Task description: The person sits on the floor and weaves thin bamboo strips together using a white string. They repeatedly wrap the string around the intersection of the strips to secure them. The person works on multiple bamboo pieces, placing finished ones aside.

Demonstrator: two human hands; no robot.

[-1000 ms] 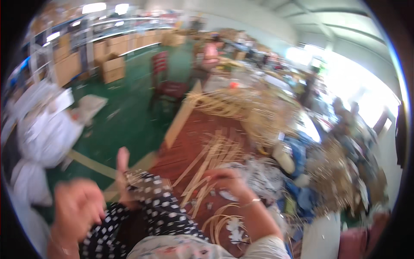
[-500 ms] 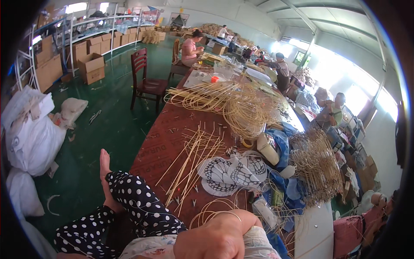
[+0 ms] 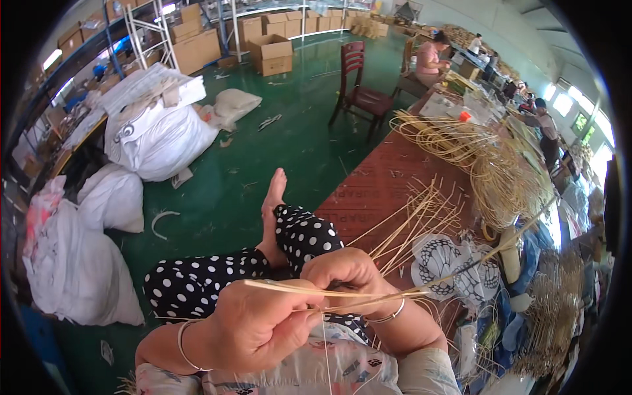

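The left hand (image 3: pixel 253 326) is curling tight around thin straw strips (image 3: pixel 309 288). The right hand (image 3: pixel 345 270) is pinching the same strips just beside it, above the lap. Farther off, more loose sticks (image 3: pixel 421 214) are lying on the red table (image 3: pixel 382 178), near its left edge.

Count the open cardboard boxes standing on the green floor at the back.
1 is clearly open: the cardboard box on the green floor left of the dark wooden chair. More boxes are stacked along the far wall, shut or too small to judge.
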